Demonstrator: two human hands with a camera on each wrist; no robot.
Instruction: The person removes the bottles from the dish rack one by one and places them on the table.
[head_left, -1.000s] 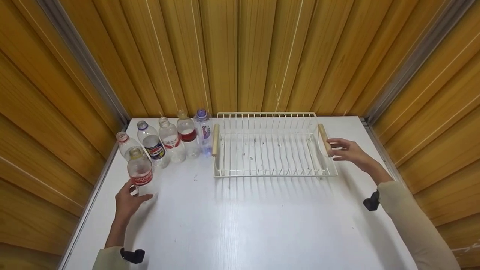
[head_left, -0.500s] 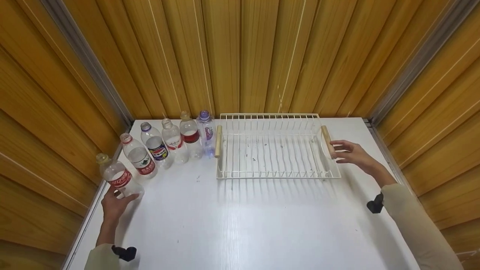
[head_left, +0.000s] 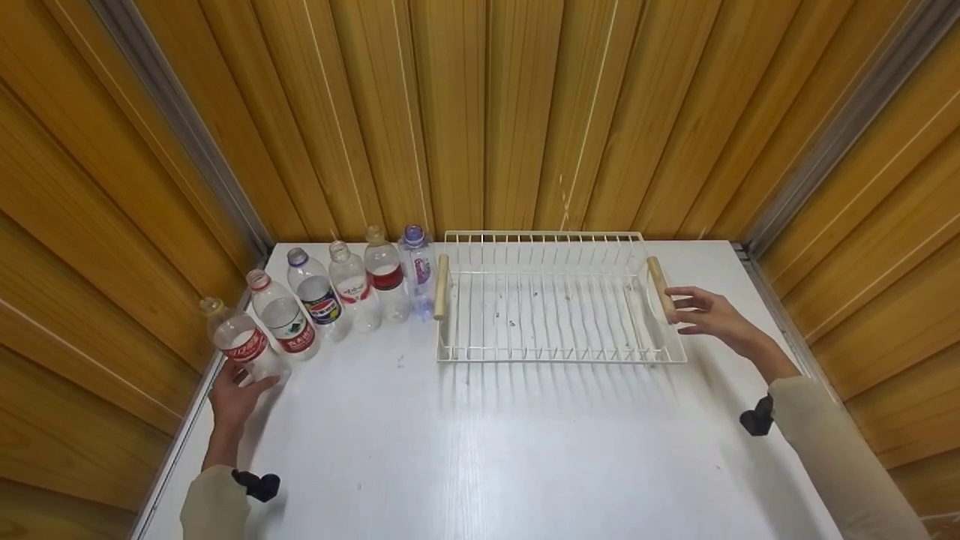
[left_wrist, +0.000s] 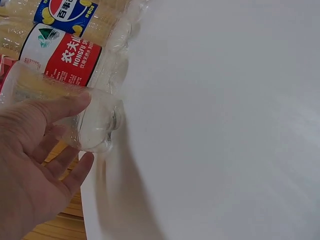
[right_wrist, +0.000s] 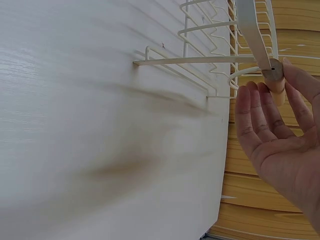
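Note:
At the table's left edge my left hand [head_left: 234, 397] holds the lower part of a clear, capless plastic bottle [head_left: 246, 346] with a red-and-white label. In the left wrist view, the thumb [left_wrist: 75, 106] lies across that bottle near its base; part of the fingers is hidden behind it. Beside it stands a red-and-white labelled water bottle [left_wrist: 75, 57]. My right hand [head_left: 716, 322] grips the right wooden handle [head_left: 660, 290] of a white wire rack [head_left: 562, 362]. From the right wrist, the fingertips and thumb close around the handle's end [right_wrist: 273, 75].
Further along the row stand a blue-labelled bottle [head_left: 319, 300], two more clear bottles and a purple-tinted bottle [head_left: 418, 271], close to the rack's left handle [head_left: 442, 286]. Wood-patterned walls [head_left: 517, 112] border the white table [head_left: 510, 450] behind and at the sides.
My left hand moved the red-labelled bottle left, from in front of the water bottle to the row's left end, then slightly shifted it. My right hand has stayed on the rack handle.

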